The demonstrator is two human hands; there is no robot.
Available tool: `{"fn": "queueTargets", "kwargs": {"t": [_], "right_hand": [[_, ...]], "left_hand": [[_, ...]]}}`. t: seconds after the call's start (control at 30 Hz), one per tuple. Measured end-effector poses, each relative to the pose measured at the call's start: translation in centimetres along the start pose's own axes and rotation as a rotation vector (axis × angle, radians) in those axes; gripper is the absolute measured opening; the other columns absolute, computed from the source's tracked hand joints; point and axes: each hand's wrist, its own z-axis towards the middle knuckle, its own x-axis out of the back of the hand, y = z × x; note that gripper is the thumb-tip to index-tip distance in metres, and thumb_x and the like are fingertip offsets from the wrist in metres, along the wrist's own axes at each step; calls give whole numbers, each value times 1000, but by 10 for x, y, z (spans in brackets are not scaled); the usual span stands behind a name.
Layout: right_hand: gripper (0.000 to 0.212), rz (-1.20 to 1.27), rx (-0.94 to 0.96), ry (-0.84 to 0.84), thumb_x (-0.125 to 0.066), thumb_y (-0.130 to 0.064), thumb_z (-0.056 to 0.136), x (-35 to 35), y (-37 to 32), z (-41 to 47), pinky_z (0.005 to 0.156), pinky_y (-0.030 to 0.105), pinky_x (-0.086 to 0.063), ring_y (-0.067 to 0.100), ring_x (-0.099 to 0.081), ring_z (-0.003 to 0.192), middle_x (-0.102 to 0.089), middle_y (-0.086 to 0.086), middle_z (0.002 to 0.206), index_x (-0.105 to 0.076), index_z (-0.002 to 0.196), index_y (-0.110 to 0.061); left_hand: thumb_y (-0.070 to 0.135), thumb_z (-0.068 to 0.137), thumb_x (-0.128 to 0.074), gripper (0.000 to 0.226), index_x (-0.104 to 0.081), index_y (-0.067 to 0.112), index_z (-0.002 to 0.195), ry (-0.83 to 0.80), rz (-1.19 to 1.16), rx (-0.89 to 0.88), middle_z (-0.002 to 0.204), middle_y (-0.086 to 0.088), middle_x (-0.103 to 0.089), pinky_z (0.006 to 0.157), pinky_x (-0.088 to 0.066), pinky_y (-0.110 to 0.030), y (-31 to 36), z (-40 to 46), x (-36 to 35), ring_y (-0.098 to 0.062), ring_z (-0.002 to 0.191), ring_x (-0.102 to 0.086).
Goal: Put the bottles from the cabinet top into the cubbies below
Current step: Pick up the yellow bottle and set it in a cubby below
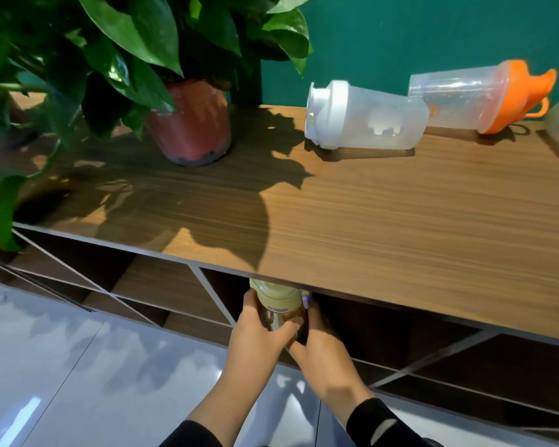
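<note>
Both hands wrap one yellowish bottle (279,303) at the mouth of a cubby (384,321) just under the front edge of the cabinet top (368,227). The left hand (259,337) curls its fingers (249,301) round the bottle's left side, thumb laid across the front, closed snugly on it. The right hand (320,350) closes on the right side, one finger reaching under the base and a fingertip with a pale purple nail at the bottle's shoulder. The bottle is translucent plastic, amber below and paler above, with a small label band; its top end is hidden by the cabinet edge. Both wrists end in black sleeves.

The cabinet top is smooth wood-grain laminate with a thin grey edge. Two more bottles lie on their sides on it, well apart from the hands: a frosted clear shaker with a white lid (365,116), and just behind and to its right, a clear shaker with an orange lid (478,96) and loop handle. They seem to touch end to end. A leafy green plant in a reddish-brown plastic pot (192,124) stands to the left, throwing shadows on the wood. The cubbies have slanted grey dividers. The floor (78,366) is glossy pale tile.
</note>
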Motion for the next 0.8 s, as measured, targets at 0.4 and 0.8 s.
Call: {"fn": "queueTargets", "kwargs": {"t": [0.4, 0.8], "right_hand": [[24, -87, 561, 58, -57, -71, 87, 98, 8, -132, 99, 19, -51, -19, -61, 105, -64, -46, 102, -73, 89, -53], [53, -430, 281, 417, -45, -50, 102, 240, -16, -91, 112, 20, -13, -7, -17, 143, -29, -23, 159, -38, 153, -36]], "left_hand": [[25, 83, -72, 7, -76, 30, 81, 259, 188, -520, 80, 20, -72, 67, -51, -7, 45, -106, 46, 0, 75, -70], [49, 84, -68, 75, -43, 17, 147, 275, 901, -929, 148, -6, -49, 113, -35, -46, 266, 46, -2, -25, 138, -42]]}}
